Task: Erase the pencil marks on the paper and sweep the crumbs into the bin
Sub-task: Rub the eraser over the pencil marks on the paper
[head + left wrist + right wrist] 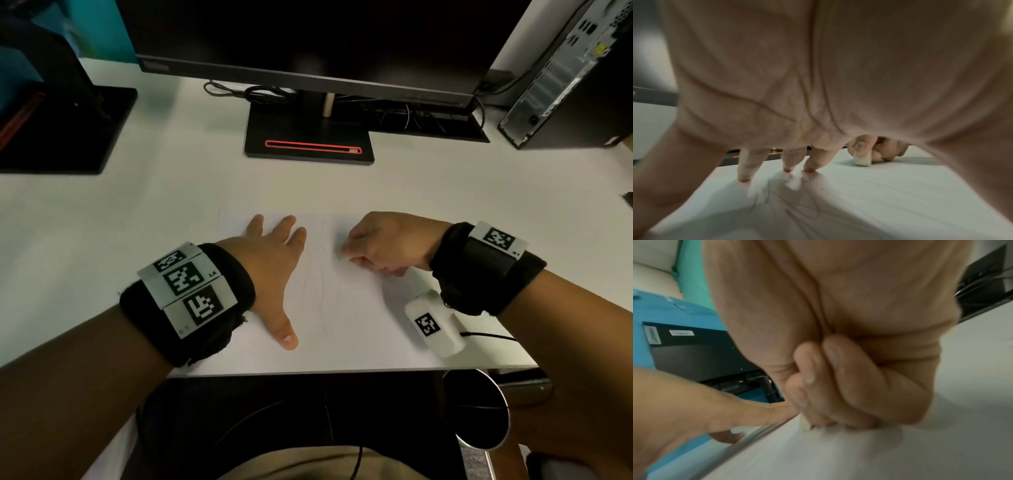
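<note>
1. Left hand lies spread flat, pinning the paper to the desk; thin and floppy, it likely creases unless held down
2. Right hand pinches the small eraser against faint pencil marks; probably soft, best gripped low

Monitor on black stand at the white counter back. PC tower far right, cables behind stand.

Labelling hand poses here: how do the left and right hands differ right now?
The left hand lies flat with fingers spread, pressing the paper; the right hand is curled, pinching an eraser. The left holds nothing; the right holds its tool. Both rest on the paper.
</note>
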`<state>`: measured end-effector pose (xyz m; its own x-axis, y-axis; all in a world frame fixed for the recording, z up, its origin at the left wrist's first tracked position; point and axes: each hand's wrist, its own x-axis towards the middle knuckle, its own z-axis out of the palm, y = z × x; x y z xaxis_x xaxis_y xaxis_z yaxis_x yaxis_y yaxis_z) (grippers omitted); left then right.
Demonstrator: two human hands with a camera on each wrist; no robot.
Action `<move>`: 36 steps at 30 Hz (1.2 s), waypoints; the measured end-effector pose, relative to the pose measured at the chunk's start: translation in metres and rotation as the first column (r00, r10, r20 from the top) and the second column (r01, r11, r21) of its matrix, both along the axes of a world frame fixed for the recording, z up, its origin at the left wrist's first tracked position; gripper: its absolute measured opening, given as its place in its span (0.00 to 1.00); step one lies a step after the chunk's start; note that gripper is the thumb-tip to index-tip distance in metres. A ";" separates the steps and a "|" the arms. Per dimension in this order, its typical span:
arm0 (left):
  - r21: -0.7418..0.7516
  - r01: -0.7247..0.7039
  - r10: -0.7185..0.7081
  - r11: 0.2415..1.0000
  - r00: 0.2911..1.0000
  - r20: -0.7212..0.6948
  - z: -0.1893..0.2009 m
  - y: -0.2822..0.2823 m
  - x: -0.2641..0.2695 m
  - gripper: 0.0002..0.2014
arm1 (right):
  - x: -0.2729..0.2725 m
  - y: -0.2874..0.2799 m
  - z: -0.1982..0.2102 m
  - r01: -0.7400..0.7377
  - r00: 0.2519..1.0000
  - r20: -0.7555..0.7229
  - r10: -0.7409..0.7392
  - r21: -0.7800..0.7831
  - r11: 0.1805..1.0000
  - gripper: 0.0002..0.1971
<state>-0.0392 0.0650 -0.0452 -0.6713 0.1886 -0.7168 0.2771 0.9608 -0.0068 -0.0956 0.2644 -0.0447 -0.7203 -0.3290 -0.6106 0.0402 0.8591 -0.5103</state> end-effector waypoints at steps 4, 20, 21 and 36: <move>-0.002 -0.006 0.006 1.000 1.000 0.006 -0.001 0.000 -0.001 0.80 | -0.015 0.001 0.002 0.083 0.997 -0.006 -0.083 -0.015 0.996 0.16; -0.008 -0.005 0.005 1.000 1.000 0.006 0.001 0.001 0.000 0.79 | -0.010 0.000 0.001 0.041 0.999 0.034 -0.040 -0.038 0.998 0.16; -0.007 -0.004 0.004 1.000 1.000 0.002 0.001 0.001 0.000 0.79 | -0.013 0.001 0.002 0.064 0.998 0.003 -0.063 -0.037 0.997 0.17; 0.018 -0.005 0.005 1.000 1.000 -0.003 -0.003 -0.001 -0.001 0.79 | -0.017 -0.007 0.000 0.057 0.998 -0.004 -0.057 -0.027 0.998 0.19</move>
